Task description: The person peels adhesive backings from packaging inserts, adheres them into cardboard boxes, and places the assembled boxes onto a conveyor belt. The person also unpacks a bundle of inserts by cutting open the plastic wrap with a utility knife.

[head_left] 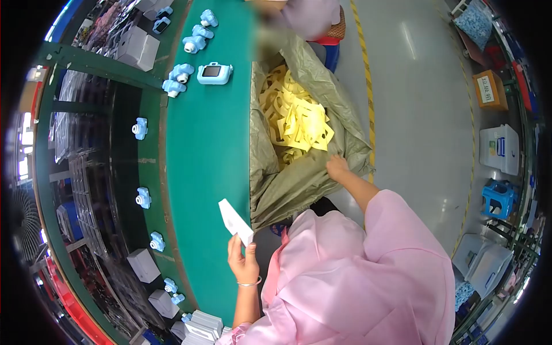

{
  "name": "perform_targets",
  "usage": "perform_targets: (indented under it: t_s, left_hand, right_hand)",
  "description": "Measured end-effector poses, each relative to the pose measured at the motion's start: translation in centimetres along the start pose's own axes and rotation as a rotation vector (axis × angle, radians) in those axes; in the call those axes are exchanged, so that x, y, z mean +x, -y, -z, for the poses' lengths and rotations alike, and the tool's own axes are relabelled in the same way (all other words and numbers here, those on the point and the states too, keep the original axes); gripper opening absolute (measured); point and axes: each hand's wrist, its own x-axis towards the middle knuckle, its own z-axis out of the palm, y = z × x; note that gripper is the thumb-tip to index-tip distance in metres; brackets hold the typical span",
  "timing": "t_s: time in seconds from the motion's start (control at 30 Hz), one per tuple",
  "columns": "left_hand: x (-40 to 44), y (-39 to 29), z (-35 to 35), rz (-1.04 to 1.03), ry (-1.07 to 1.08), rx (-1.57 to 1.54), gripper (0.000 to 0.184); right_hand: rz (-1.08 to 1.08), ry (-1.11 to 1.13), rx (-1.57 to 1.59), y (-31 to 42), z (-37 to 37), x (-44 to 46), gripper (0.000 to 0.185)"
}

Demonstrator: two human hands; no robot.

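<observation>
In my left hand (244, 263) is a slim white box (234, 221), held by its near end above the green table's edge, with the thumb and fingers closed on it. My right hand (337, 167) is closed on the rim of a large olive-green sack (302, 184), on the side towards the aisle. Inside the open sack lies a heap of yellow cut-out scraps (305, 123). On the table, beyond the white box, sits a light-blue toy camera (214, 73) with its screen facing up.
Several blue toy cameras (142, 197) stand along a strip left of the green table (201, 144). White boxes (202, 326) are stacked at the near end. Another person (302, 17) sits beyond the sack. Plastic bins (499, 149) and a blue stool (499, 199) line the right side.
</observation>
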Motion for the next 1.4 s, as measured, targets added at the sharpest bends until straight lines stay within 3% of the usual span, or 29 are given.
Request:
perform_targets:
  t_s: [0.03, 0.1, 0.17, 0.23, 0.27, 0.33, 0.37, 0.4, 0.47, 0.57, 0.77, 1.0, 1.07, 1.23, 1.33, 1.4]
  left_hand:
    - [0.2, -0.1, 0.0, -0.001, -0.005, 0.002, 0.036]
    - [0.6, -0.6, -0.3, -0.029, 0.002, 0.021, 0.037]
    - [0.7, -1.1, -0.5, -0.058, 0.004, 0.04, 0.037]
    - [0.3, -1.4, -0.3, -0.047, 0.006, 0.04, 0.037]
    - [0.2, -1.5, -0.2, -0.037, 0.017, 0.04, 0.037]
    - [1.2, -1.9, -0.5, -0.05, 0.021, 0.027, 0.036]
    - [1.7, -1.6, -0.7, -0.103, 0.015, 0.041, 0.037]
    - [1.5, -1.0, -0.7, -0.148, 0.009, 0.064, 0.038]
    - [1.2, -1.3, -0.8, -0.172, -0.054, 0.031, 0.038]
    - [2.3, -1.3, -0.8, -0.224, -0.148, -0.012, 0.037]
    - [-0.4, 0.1, -1.2, -0.15, -0.116, 0.002, 0.037]
    - [-1.2, -0.3, -1.3, -0.054, -0.178, 0.053, 0.038]
    - [-1.3, -1.0, -1.2, -0.016, -0.186, 0.064, 0.037]
    - [-1.2, -2.4, -0.8, 0.026, -0.186, 0.061, 0.036]
    - [-0.7, -2.1, -1.0, -0.011, -0.213, 0.05, 0.036]
    - [0.8, -2.0, -1.6, -0.069, -0.23, 0.031, 0.036]
  right_hand:
    - [0.004, -0.003, 0.0, -0.2, 0.3, -0.8, 0.021]
    - [0.093, 0.364, -0.153, -1.1, 1.8, -3.3, 0.022]
    - [0.218, 0.517, -0.317, -2.3, 2.7, -5.1, 0.023]
    - [0.255, 0.569, -0.308, -2.9, 8.5, -6.5, 0.022]
    - [0.171, 0.532, -0.242, -4.6, 6.5, -5.8, 0.02]
    - [0.186, 0.736, -0.431, -10.6, -1.6, -3.5, 0.021]
    - [0.127, 0.614, -0.535, -12.4, -5.2, -2.0, 0.022]
    - [0.274, 0.597, -0.54, -11.0, -0.7, -2.3, 0.021]
    - [0.088, 0.59, -0.387, -7.9, 5.5, -2.3, 0.022]
    - [0.054, 0.37, -0.312, -9.6, 6.2, -0.8, 0.025]
    - [-0.101, 0.189, 0.091, -8.6, 10.7, 1.2, 0.036]
    - [-0.116, -0.025, 0.472, -4.7, 14.4, 11.1, 0.05]
    - [-0.062, -0.222, 0.463, -2.6, 14.8, 14.2, 0.053]
    - [0.009, -0.219, 0.72, 2.5, 20.1, 16.0, 0.047]
    - [0.185, -0.28, 1.126, 5.9, 28.8, 12.3, 0.035]
    - [0.456, -0.508, 1.097, 8.1, 37.9, 6.2, 0.024]
